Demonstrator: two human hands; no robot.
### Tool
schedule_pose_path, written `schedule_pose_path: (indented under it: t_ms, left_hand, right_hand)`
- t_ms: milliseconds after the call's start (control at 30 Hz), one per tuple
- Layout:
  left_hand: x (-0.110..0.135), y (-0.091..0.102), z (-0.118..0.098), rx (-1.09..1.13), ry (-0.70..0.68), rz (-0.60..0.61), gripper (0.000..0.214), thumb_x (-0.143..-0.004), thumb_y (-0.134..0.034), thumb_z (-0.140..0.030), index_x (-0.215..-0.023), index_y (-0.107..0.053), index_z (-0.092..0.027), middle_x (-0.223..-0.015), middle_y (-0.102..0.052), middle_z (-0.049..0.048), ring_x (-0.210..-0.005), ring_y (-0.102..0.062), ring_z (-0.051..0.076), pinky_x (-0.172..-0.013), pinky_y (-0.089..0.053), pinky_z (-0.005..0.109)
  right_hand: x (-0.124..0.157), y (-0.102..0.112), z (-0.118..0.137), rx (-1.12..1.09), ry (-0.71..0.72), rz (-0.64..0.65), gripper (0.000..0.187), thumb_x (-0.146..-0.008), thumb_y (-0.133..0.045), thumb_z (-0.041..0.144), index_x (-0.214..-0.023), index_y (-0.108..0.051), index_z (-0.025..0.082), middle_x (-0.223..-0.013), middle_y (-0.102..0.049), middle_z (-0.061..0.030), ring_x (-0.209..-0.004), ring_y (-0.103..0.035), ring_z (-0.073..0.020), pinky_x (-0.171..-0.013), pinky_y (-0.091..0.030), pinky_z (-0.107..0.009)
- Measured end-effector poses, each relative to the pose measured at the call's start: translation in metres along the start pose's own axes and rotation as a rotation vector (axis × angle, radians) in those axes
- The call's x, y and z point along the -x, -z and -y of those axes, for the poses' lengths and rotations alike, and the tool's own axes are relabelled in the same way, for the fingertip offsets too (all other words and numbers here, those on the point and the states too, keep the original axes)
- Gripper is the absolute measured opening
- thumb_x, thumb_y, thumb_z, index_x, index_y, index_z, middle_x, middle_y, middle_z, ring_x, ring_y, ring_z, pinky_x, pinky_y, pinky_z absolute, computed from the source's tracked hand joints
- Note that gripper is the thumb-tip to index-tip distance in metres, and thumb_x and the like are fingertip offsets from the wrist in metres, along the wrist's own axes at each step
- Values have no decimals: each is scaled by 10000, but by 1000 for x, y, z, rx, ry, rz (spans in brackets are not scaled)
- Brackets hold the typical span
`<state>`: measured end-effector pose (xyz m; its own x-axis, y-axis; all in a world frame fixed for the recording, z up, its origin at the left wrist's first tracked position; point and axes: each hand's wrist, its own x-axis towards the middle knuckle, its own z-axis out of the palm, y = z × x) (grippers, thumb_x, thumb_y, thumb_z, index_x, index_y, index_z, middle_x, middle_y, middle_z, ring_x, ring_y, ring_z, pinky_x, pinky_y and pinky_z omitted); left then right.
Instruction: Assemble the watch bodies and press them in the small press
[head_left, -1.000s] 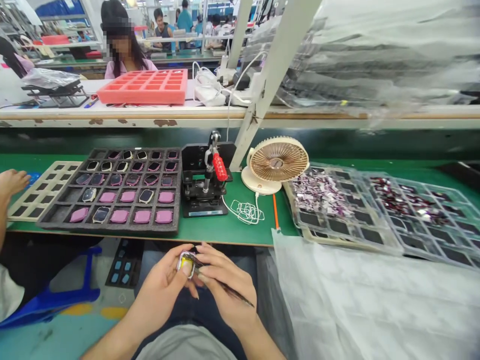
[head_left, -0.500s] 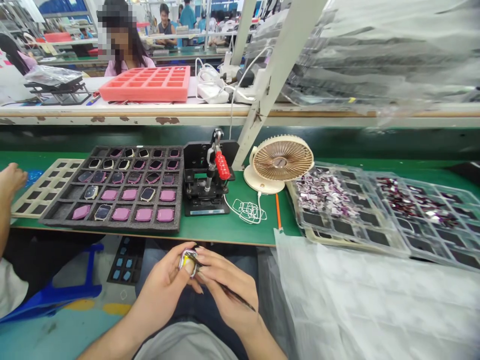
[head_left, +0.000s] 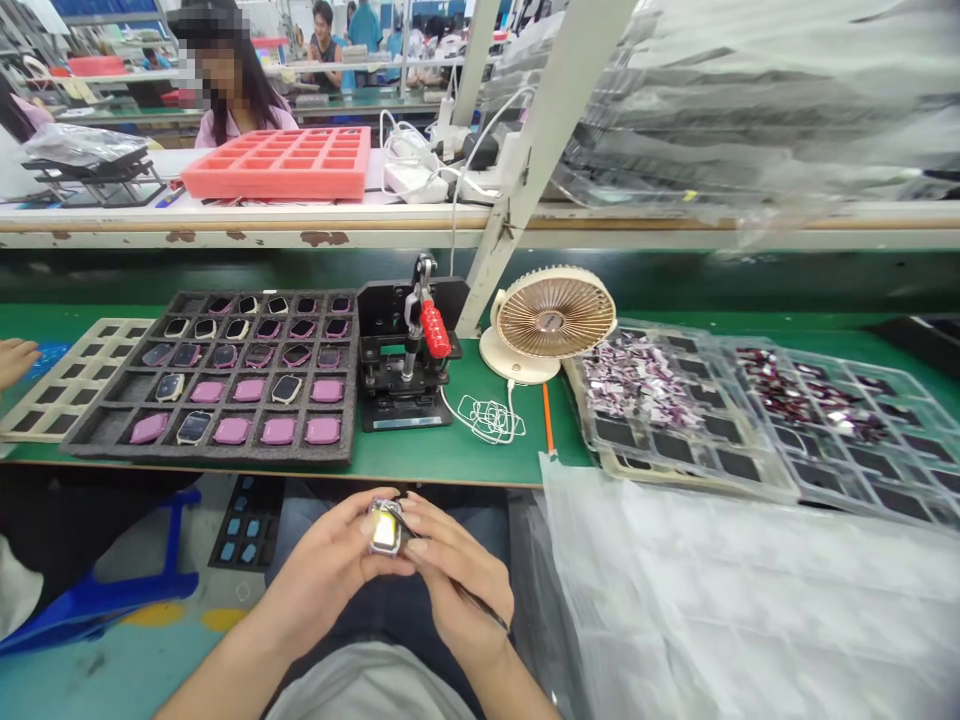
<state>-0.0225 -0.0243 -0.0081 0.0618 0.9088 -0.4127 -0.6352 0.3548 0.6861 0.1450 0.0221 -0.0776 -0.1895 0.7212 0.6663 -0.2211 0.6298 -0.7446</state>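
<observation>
- Left hand [head_left: 322, 572]: fingers curled closed around a small metal case [head_left: 385, 528] with a yellow centre, held above the lap, just below the desk edge.
- Right hand [head_left: 457, 560]: fingers closed on a thin black tool [head_left: 480, 603]; they also touch the case.
- Green desk [head_left: 480, 462], beyond the fingers: foam tray [head_left: 210, 445] of pink pads and dark watch-like cases.
- Ahead of the fingers: small press [head_left: 401, 345] with a red handle grip; label on its base too small to read.
- Ahead and to the right: cream desk fan [head_left: 555, 318], orange pen [head_left: 547, 420], clear trays [head_left: 757, 425] of small shiny parts.
- Right of the fingers: crumpled clear plastic sheet [head_left: 720, 590].
- Far left of the fingers: co-worker's hand [head_left: 15, 360].
- Room: rows of benches and people.
</observation>
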Motion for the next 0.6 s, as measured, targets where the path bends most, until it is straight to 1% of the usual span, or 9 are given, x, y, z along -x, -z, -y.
schedule_pose_path:
  t_ms: [100, 167, 267, 333, 367, 400, 467, 533, 600]
  left_hand:
    - [-6, 3, 1, 63, 5, -49, 296, -973, -705, -237, -1242, -733, -115, -1153, -784, 167, -987, -767, 268, -924, -620, 409]
    - [-10, 4, 1, 74, 8, -83, 328, -948, -734, -215, -1255, -716, -101, -1165, -787, 187, -974, -784, 288, -931, -620, 416]
    - [-13, 3, 1, 77, 29, -118, 392, -928, -756, -215, -1294, -695, -86, -1286, -746, 235, -991, -788, 308, -892, -635, 401]
    - [-13, 2, 2, 67, 56, -135, 414, -917, -769, -212, -1305, -697, -84, -1325, -727, 248, -1024, -783, 320, -868, -642, 384]
    - [-13, 1, 3, 61, 70, -137, 420, -912, -775, -212, -1306, -701, -85, -1340, -720, 250, -1048, -778, 330, -869, -642, 383]
    - [-13, 1, 5, 54, 84, -134, 422, -909, -779, -215, -1305, -706, -87, -1353, -714, 249, -1071, -772, 340, -877, -641, 388]
    - [-11, 2, 10, 50, 107, -116, 420, -911, -781, -234, -1301, -718, -91, -1378, -700, 248, -1104, -761, 359, -906, -634, 412]
    - [-10, 5, 15, 61, 118, -90, 424, -929, -765, -280, -1306, -722, -89, -1398, -687, 252, -1136, -747, 379, -947, -619, 448]
    - [-9, 10, 20, 86, 126, -73, 450, -950, -742, -326, -1331, -711, -89, -1405, -681, 254, -1181, -726, 397, -1006, -592, 482]
  right_hand:
    - [3, -3, 4, -67, -55, -122, 417, -927, -678, -13, -1196, -775, 291, -1190, -802, -56, -1128, -766, -320, -1009, -625, -611]
    - [0, -2, 6, -53, -117, -257, 342, -937, -698, 30, -1129, -794, 296, -1155, -813, -42, -1074, -786, -305, -973, -649, -564]
    - [-24, 10, 0, 170, -258, -560, 179, -942, -751, 144, -1062, -817, 259, -1101, -825, -53, -994, -805, -269, -933, -664, -459]
    - [-50, 26, -14, 376, -302, -712, 158, -948, -766, 271, -1085, -819, 213, -1123, -818, -90, -1034, -790, -271, -978, -634, -445]
    - [-64, 35, -24, 483, -317, -724, 216, -956, -750, 345, -1098, -817, 197, -1153, -809, -107, -1078, -773, -279, -1006, -612, -451]
    - [-76, 46, -33, 589, -344, -686, 275, -964, -721, 413, -1094, -818, 191, -1172, -803, -116, -1100, -761, -285, -1014, -597, -453]
    - [-91, 64, -51, 765, -443, -543, 350, -959, -673, 507, -1035, -829, 203, -1118, -815, -113, -1045, -763, -293, -968, -596, -453]
    - [-94, 77, -62, 854, -536, -442, 371, -946, -650, 541, -987, -835, 221, -1024, -829, -102, -963, -766, -299, -919, -593, -456]
    - [-87, 81, -64, 883, -563, -439, 367, -944, -637, 536, -993, -830, 228, -1007, -829, -104, -967, -757, -309, -928, -575, -466]
